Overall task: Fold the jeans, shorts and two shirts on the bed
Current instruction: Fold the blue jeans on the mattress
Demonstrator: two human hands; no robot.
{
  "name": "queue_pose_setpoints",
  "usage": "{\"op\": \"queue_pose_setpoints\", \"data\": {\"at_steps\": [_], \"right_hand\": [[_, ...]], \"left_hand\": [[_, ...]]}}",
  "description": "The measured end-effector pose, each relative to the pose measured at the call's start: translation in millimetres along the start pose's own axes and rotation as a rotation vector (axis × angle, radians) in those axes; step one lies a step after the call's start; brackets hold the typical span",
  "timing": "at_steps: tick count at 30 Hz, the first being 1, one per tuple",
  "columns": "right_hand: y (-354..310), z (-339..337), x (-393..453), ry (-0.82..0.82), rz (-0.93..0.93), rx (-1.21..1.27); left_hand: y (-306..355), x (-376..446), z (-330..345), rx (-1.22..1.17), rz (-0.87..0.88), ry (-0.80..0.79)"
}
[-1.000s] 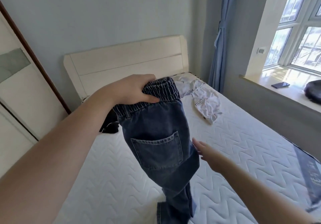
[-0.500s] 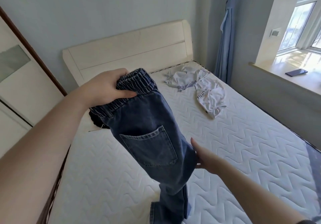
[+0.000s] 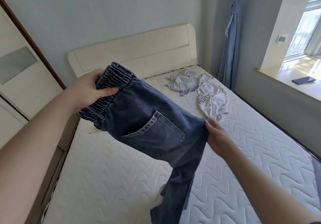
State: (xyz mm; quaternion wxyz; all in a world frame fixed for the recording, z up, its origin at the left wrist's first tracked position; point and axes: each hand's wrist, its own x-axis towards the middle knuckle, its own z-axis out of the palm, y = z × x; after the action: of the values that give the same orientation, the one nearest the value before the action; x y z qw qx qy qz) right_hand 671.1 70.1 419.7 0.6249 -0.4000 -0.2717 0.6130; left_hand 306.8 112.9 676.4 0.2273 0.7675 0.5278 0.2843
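Note:
Dark blue jeans (image 3: 156, 119) with an elastic waistband hang in the air above the bed (image 3: 260, 154), back pocket facing me, legs trailing down to the mattress. My left hand (image 3: 92, 91) grips the bunched waistband. My right hand (image 3: 215, 136) holds the seat edge of the jeans, its fingers hidden behind the denim. Two crumpled white shirts lie near the headboard: one (image 3: 184, 82) at the top, another with black lettering (image 3: 213, 102) just below it. A dark garment is mostly hidden behind the jeans.
A cream headboard (image 3: 135, 49) stands against the wall. A wardrobe (image 3: 17, 67) is on the left, a blue curtain (image 3: 229, 41) at the right. A phone (image 3: 303, 80) lies on the window sill.
My left hand stayed on the waistband while my right hand moved up and took the jeans' seat edge, pulling it right. The view tilted down and left.

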Motion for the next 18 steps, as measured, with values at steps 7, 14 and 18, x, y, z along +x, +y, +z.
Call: {"op": "queue_pose_setpoints", "data": {"at_steps": [7, 14, 18], "right_hand": [[-114, 5, 5, 0.000, -0.356, -0.252], [-226, 20, -21, 0.058, -0.604, -0.384], [-268, 25, -37, 0.086, -0.723, -0.500]], "left_hand": [[22, 5, -4, -0.277, -0.003, 0.117], [50, 3, 1, -0.515, 0.071, 0.141], [59, -3, 16, -0.593, 0.038, 0.134]]}}
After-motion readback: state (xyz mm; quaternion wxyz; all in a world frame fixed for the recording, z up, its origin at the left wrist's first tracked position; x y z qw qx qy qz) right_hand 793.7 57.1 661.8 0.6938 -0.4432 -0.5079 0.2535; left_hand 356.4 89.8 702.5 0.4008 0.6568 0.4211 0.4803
